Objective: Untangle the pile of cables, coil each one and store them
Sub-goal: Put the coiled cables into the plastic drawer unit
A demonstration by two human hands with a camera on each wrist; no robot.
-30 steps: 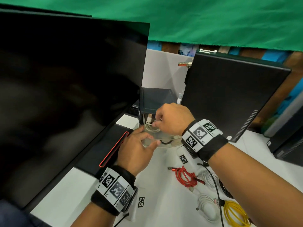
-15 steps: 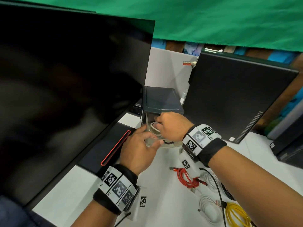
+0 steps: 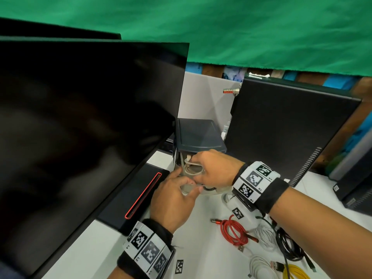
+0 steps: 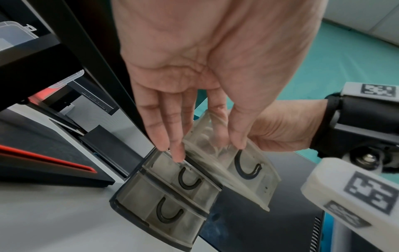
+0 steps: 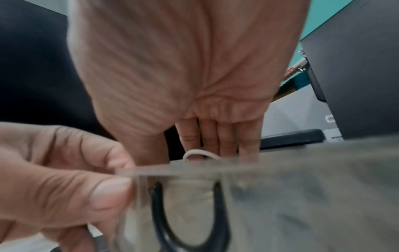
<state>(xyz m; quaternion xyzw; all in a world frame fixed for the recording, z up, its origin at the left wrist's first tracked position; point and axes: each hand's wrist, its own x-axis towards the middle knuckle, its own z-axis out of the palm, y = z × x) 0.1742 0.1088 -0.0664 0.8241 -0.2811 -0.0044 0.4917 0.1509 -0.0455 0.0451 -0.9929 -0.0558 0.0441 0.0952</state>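
Coiled white cable (image 3: 191, 168) is half inside the pulled-out translucent plastic drawer (image 4: 259, 179), right hand (image 3: 215, 170) pinching it to tuck it in, left hand (image 3: 173, 200) gripping the drawer front, presumably so it doesn't slide.

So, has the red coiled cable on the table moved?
No. The red coiled cable lies as before, up and right of the flat black-and-white square marker.

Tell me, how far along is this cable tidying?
Early, I think. Done: one white cable is coiled. In hand: the right hand holds it in the top drawer, which the left hand holds open. Left: the red cable, yellow cable, black cable and other white cables lie on the table, unstored.
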